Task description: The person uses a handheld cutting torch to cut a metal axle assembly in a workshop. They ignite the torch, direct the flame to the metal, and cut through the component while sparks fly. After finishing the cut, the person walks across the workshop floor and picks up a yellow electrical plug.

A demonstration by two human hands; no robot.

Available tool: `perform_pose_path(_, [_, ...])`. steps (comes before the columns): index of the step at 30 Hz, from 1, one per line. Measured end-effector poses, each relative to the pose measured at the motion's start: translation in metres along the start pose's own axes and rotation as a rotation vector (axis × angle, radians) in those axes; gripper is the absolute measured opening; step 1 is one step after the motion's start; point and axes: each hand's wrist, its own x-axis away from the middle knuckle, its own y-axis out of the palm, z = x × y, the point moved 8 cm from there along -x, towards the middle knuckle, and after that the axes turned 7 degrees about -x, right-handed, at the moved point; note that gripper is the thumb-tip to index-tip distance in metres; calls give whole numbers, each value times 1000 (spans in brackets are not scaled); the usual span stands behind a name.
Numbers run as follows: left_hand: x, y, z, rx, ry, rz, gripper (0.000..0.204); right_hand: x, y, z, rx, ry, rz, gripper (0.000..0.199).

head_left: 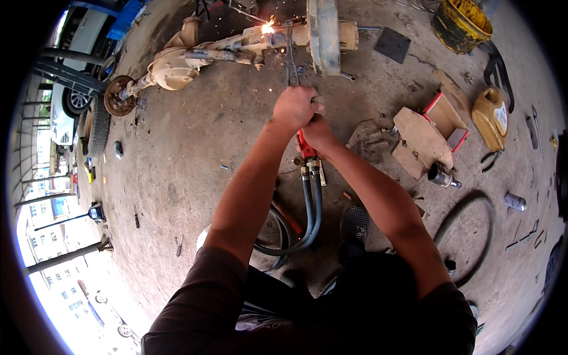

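My left hand [296,109] is closed around the front of a gas cutting torch [306,146]. Just behind it, my right hand [319,132] grips the torch's red handle. Two hoses [313,204] run from the handle's brass fittings back toward my feet. Ahead of my hands, the torch's thin metal tubes reach over a rusty vehicle axle [173,70] lying on the floor. Bright flame and sparks [269,26] show on the axle tube, left of a large brake drum [323,41]. The tip itself is lost in the glare.
An opened cardboard box [417,142], a gold oil jug [490,118] and a yellow-black bucket [461,26] stand to the right. A spray can [515,202] and a looped black hose [488,236] lie nearer. Far left are a tyre [99,127] and a screwdriver-like tool [136,220].
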Motion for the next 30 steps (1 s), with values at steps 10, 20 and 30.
perform_pose_path(10, [-3, 2, 1, -13, 16, -1, 28, -4, -3, 0, -23, -42, 28, 19])
perform_pose_path(20, [-5, 4, 2, -15, 31, 3, 28, 1, -3, -5, -11, -17, 12, 19])
perform_pose_path(30, [-2, 6, 7, -31, -4, -39, 29, 1, -8, 1, -71, -7, 15, 17])
